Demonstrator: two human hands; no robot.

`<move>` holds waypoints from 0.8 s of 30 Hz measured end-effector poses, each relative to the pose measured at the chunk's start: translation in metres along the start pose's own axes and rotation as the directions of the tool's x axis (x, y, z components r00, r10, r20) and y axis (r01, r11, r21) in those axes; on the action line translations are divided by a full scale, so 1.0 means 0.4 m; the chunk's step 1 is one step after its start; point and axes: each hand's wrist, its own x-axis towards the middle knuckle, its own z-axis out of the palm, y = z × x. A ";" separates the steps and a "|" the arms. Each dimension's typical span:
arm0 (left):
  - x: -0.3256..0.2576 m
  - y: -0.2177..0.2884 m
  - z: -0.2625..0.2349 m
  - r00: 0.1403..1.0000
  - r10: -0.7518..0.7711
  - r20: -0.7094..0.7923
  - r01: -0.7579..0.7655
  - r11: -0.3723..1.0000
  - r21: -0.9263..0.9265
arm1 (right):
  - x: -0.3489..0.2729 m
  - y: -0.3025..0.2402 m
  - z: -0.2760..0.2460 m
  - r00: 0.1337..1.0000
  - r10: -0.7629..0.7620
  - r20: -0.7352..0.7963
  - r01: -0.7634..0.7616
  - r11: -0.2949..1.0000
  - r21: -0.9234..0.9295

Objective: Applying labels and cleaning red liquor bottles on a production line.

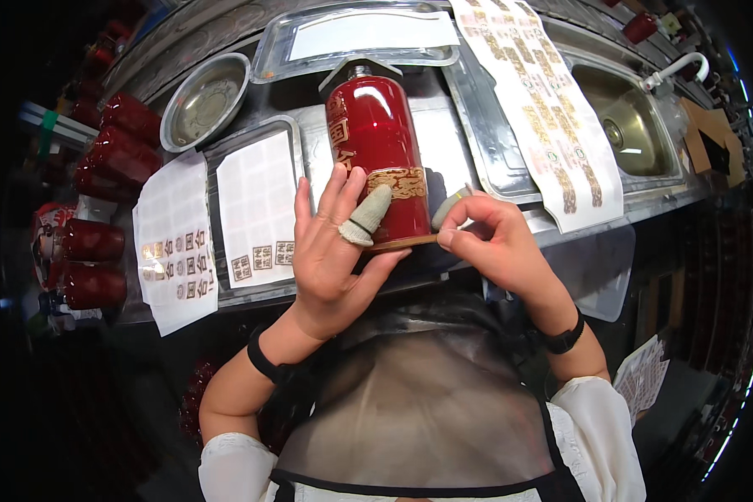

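Note:
A glossy red bottle (378, 117) with gold raised characters and a gold patterned band (402, 183) lies with its neck away from me and its base toward me. My left hand (330, 243) rests along its left side, fingers stretched and spread, one in a knitted finger cot (366, 216) pressed near the band. The left thumb reaches along the base. At the base's lower edge runs a thin brown-gold strip (410, 243). My right hand (494, 243) pinches the strip's right end between thumb and finger; another grey finger cot (450, 207) covers one of its fingers.
Sheets with gold decals (171, 243) and dark decals (255, 209) lie left. Beyond them stands a metal bowl (207, 100). A long decal sheet (544, 109) hangs over a tray at right, beside a sink (627, 117) with a white tap (682, 67). Red bottles (96, 243) crowd the far left.

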 end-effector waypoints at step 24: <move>0.019 0.030 -0.009 0.952 0.286 0.111 -0.306 0.914 0.267 | 0.005 0.035 0.013 0.999 -0.013 -0.053 0.016 0.997 0.074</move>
